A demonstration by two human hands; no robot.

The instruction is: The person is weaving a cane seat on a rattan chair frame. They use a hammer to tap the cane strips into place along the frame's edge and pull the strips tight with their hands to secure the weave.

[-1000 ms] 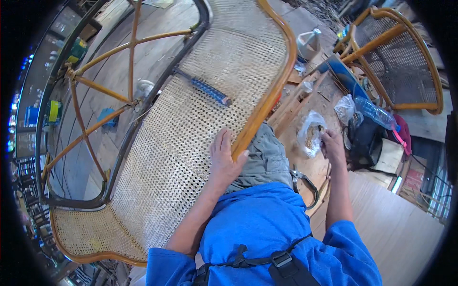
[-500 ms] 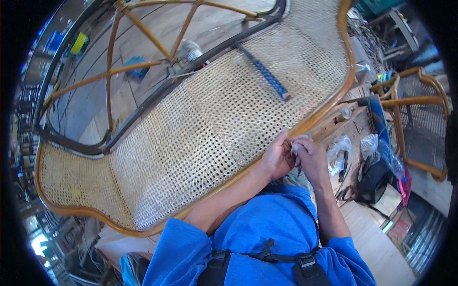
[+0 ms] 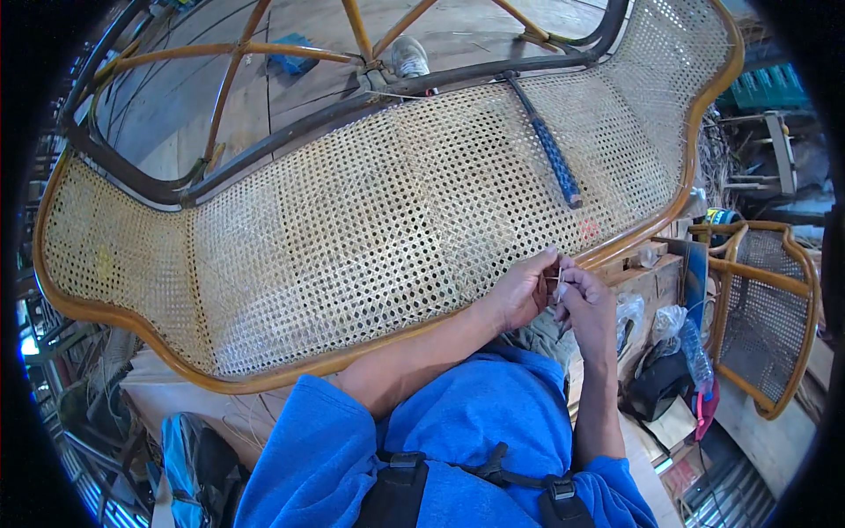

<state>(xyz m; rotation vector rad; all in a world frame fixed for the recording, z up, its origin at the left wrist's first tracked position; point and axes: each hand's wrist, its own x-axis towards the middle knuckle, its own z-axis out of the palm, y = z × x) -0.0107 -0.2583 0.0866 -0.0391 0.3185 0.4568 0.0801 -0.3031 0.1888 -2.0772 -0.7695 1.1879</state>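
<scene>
Left fingers (image 3: pixel 543 261) and right fingers (image 3: pixel 578 283) curl close together, forearms (image 3: pixel 427 354) angled inward.

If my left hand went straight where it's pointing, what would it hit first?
Your left hand would probably meet your right hand first, close ahead of it, though depth there is hard to judge.
</scene>
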